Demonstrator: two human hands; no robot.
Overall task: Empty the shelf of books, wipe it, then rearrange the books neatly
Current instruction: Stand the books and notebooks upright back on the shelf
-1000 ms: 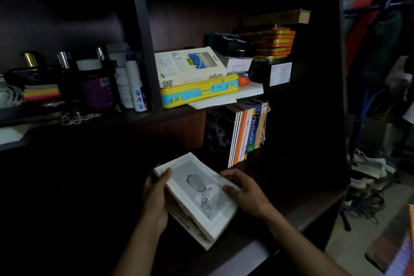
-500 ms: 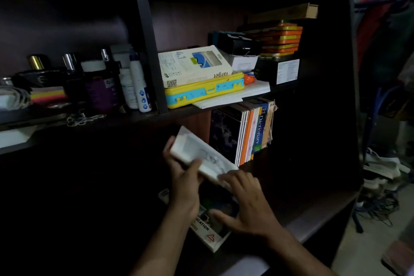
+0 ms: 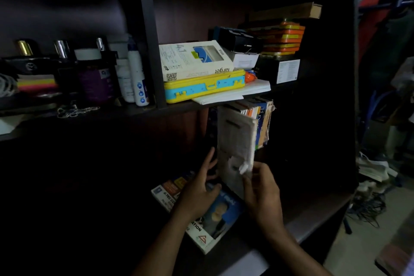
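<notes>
On the upper shelf's left part stand dark bottles and jars, among them a white bottle (image 3: 135,78) beside the dark upright divider (image 3: 150,36); right of the divider a white box (image 3: 195,60) lies on a yellow and blue case (image 3: 205,86), and further right is a stack of orange and yellow tins (image 3: 283,38). On the lower shelf (image 3: 313,215), the left hand (image 3: 199,195) reaches forward with fingers straight and slightly spread, their tips at the left edge of the pale book (image 3: 235,141); whether they press it I cannot tell. A book with a blue cover (image 3: 215,215) lies flat under both hands, its long axis running diagonally from far left to near right. The pale book stands nearly upright, long axis vertical, top edge close under the upper shelf's board, broad face turned toward the camera; it is blurred. Just behind it and to its right is a row of standing books (image 3: 262,123), spines outward, which it partly hides. The right hand (image 3: 262,195) pinches the pale book's lower right corner, fingers curled round it. Far right, off the shelf, clutter lies on the floor (image 3: 371,177).
</notes>
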